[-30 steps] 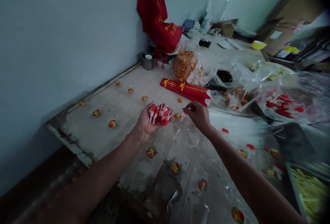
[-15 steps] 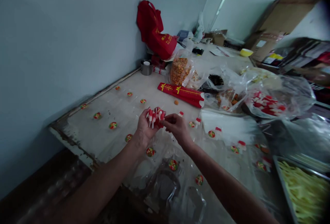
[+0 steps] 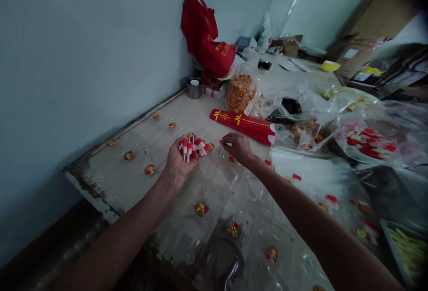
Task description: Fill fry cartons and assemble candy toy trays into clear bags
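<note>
My left hand [image 3: 177, 159] is palm up, its fingers curled around a bunch of small red-and-white popsicle-shaped pieces [image 3: 190, 148] with white sticks. To its right, just above the table, my right hand [image 3: 238, 146] is closed in a pinch. A small white bit [image 3: 228, 144], like the stick of one such piece, shows at its fingers; the rest is hidden. Clear plastic bags [image 3: 214, 193] lie flat under and around both hands. Round red-green-yellow labels [image 3: 201, 209] are spaced in rows across them. More red-and-white pieces [image 3: 331, 199] lie beside labels at the right.
A folded red packet [image 3: 242, 126] lies beyond my hands. Behind it stand a bag of orange snacks [image 3: 240, 93], a metal cup [image 3: 194, 89] and a red bag [image 3: 209, 41]. At right are an open bag of red-and-white pieces [image 3: 369, 141] and a tray of pale strips [image 3: 409, 251].
My right hand has drawn away from the pieces in my left hand, out to the right. My left hand has shifted slightly left in the view. The camera view has moved a little.
</note>
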Available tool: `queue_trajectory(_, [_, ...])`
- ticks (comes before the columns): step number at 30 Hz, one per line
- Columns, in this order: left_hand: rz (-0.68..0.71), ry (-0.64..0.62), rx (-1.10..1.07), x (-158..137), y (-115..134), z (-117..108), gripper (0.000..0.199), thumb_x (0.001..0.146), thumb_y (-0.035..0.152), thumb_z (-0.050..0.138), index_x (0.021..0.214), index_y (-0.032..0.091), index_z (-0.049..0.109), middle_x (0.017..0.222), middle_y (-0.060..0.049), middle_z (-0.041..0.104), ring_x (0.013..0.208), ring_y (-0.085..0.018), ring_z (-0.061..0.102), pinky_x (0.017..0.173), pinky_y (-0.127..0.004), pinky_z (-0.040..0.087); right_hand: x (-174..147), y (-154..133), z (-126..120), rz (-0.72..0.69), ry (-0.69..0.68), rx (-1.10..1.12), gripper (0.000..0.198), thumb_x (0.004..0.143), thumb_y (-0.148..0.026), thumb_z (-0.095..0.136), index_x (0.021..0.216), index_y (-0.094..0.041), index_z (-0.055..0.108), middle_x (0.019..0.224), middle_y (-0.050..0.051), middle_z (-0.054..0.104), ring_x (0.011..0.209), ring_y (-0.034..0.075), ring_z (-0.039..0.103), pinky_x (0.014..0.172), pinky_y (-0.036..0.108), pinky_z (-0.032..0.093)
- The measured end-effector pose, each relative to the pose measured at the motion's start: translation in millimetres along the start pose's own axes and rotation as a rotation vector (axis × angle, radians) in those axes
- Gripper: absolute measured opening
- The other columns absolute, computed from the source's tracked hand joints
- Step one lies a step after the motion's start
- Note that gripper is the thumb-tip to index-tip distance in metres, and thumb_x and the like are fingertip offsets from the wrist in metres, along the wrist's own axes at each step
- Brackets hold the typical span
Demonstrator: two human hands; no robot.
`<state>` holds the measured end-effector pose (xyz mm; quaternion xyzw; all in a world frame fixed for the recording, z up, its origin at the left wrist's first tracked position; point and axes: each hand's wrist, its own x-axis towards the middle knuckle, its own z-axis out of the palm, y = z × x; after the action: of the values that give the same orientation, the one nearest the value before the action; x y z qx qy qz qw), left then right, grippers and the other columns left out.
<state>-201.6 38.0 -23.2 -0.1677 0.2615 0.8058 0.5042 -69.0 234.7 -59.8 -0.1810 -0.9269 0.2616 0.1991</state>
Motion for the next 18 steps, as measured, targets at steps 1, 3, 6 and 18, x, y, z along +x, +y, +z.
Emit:
queue_trajectory(1, [-0.015, 0.008, 0.012, 1, 2, 0, 0.020, 0.088, 0.026, 0.052, 0.091, 0.013, 0.067, 0.079, -0.011, 0.072, 0.072, -0.023, 0.071, 0.068, -0.038, 0.059, 3, 3, 1, -0.026, -0.032, -0.006, 0.012, 0.084, -0.020, 0.066, 0.086, -0.021, 0.078, 0.098, 0.009, 0.075, 0.093, 0.021, 0.065, 0.086, 0.033, 0.046])
queue_trajectory(3, [-0.035, 0.022, 0.032, 4, 3, -1, 0.022, 0.088, 0.027, 0.052, 0.092, 0.012, 0.068, 0.079, -0.012, 0.072, 0.070, -0.023, 0.071, 0.065, -0.037, 0.059, 2, 4, 1, -0.101, -0.111, -0.103, 0.019, 0.087, -0.016, 0.061, 0.092, -0.021, 0.079, 0.101, 0.011, 0.074, 0.098, 0.023, 0.063, 0.089, 0.035, 0.044])
queue_trajectory(6, [-0.027, 0.027, 0.031, 7, 5, -2, 0.021, 0.087, 0.026, 0.053, 0.093, 0.012, 0.068, 0.079, -0.012, 0.072, 0.071, -0.023, 0.071, 0.066, -0.037, 0.059, -7, -2, -3, -0.192, -0.254, -0.337, 0.037, 0.083, -0.004, 0.054, 0.106, -0.020, 0.077, 0.108, 0.013, 0.073, 0.103, 0.025, 0.062, 0.092, 0.037, 0.042])
queue_trajectory(18, [-0.215, -0.030, 0.290, 12, 6, -12, 0.019, 0.090, 0.025, 0.055, 0.086, 0.010, 0.067, 0.069, -0.011, 0.071, 0.064, -0.026, 0.071, 0.060, -0.038, 0.059, 39, -71, 4, -0.018, -0.258, -0.017, 0.022, 0.072, -0.041, 0.082, 0.082, -0.021, 0.081, 0.080, 0.005, 0.071, 0.069, 0.015, 0.058, 0.064, 0.027, 0.040])
